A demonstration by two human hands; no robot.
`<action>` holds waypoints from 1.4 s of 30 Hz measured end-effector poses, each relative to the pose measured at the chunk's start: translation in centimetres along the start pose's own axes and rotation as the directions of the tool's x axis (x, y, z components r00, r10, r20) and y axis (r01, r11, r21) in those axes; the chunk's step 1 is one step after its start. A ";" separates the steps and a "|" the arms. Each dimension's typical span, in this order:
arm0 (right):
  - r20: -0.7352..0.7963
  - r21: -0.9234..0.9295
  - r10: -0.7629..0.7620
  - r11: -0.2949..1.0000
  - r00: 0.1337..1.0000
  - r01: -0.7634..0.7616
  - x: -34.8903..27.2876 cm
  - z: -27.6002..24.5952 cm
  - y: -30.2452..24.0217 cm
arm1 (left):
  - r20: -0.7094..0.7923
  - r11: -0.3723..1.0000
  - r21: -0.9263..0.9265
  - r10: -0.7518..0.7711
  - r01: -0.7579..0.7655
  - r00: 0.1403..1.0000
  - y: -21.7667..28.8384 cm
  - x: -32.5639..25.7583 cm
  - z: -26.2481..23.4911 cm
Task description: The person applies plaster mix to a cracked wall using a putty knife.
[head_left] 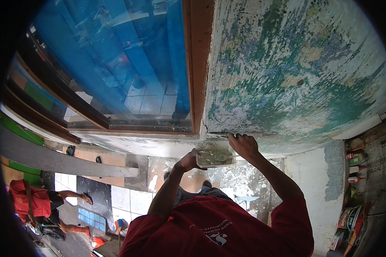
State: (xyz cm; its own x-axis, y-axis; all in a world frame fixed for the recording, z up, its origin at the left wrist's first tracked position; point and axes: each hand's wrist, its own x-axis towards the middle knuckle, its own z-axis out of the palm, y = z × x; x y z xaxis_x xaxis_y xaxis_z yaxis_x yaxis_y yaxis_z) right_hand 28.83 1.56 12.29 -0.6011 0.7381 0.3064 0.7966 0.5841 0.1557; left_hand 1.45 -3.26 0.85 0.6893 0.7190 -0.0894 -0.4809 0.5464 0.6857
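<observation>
My left hand [188,160] grips the left side of a white rectangular tub [215,165], its fingers closed on the rim. Pale greenish-grey residue coats the inside of the tub. Above its right edge, my right hand [243,145] is closed round a thin dark putty knife [217,135], whose handle the fingers mostly hide. The blade points left, at the wall's lower edge beside the corner of the brown window frame [196,77]. Scraped green, blue and white patches cover the wall [296,73].
Blue cloth [158,47] hangs behind the window glass. A grey beam [68,160] crosses at left. Below it, a person in red [32,201] sits near a wheel. Bottles [356,159] and packets [349,217] line a ledge at right. Paint flecks mark the floor [248,184].
</observation>
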 end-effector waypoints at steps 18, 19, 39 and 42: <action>-0.073 0.057 -0.039 0.997 0.997 0.043 -0.7 1.2 -1.6 | 0.114 0.999 0.051 -0.016 0.011 0.993 0.7 -0.8 0.2; -0.068 0.065 0.003 0.998 0.998 0.002 -0.5 1.3 -1.4 | 0.100 0.999 0.035 -0.008 0.005 0.995 0.6 -0.8 0.3; -0.004 0.075 0.107 0.991 0.994 -0.106 -2.6 1.4 0.0 | 0.054 0.997 0.076 -0.030 0.026 0.998 0.9 -0.7 0.3; 0.026 0.139 0.089 0.986 0.996 -0.092 -3.0 0.8 -0.3 | -0.038 0.989 0.012 -0.146 0.147 0.989 0.3 -0.8 -1.1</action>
State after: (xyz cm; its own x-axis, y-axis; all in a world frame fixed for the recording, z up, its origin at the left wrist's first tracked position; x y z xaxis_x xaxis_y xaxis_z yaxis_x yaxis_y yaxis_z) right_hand 30.29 -0.55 10.56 -0.5294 0.7957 0.2944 0.8316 0.5554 -0.0056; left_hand 0.19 -3.22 0.31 0.7312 0.6471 -0.2159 -0.3684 0.6409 0.6734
